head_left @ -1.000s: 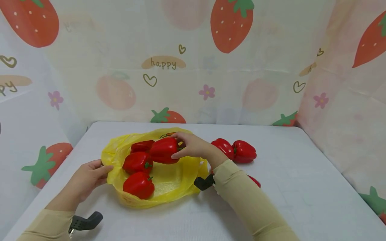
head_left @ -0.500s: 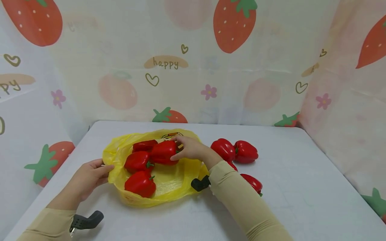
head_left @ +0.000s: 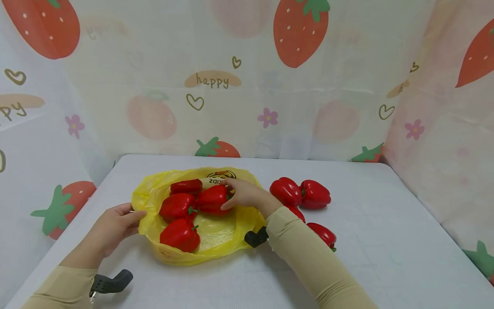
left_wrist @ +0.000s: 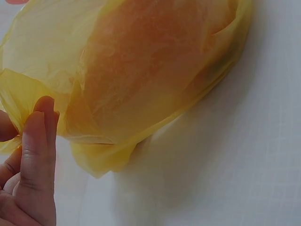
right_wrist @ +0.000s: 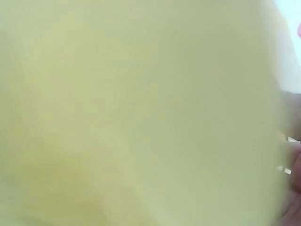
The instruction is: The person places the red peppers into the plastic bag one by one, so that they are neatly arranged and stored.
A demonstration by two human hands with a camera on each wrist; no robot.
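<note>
A yellow plastic bag (head_left: 227, 251) lies on the table with its mouth spread wide. My left hand (head_left: 117, 225) pinches the bag's left rim between thumb and fingers; the left wrist view shows these fingers (left_wrist: 35, 150) against the gathered film. Inside the bag, my right hand (head_left: 247, 194) grips a red bell pepper (head_left: 213, 200) by its stem end. Three more red bell peppers lie in the bag: one at the back (head_left: 186, 186), one in the middle (head_left: 177, 208) and one in front (head_left: 179, 235). Blurred yellow film (right_wrist: 131, 113) fills most of the right wrist view.
Right of the bag, several loose bell peppers rest on the white table (head_left: 386, 240), among them one pepper (head_left: 285, 191) touching another pepper (head_left: 315, 194). A nearer pepper (head_left: 323, 235) is partly behind the right sleeve (head_left: 308, 253). A strawberry-print curtain (head_left: 216, 120) stands behind.
My right hand has lowered the bell pepper further into the bag, beside the middle one, uncovering print on the bag's back wall. The left hand keeps its hold on the rim.
</note>
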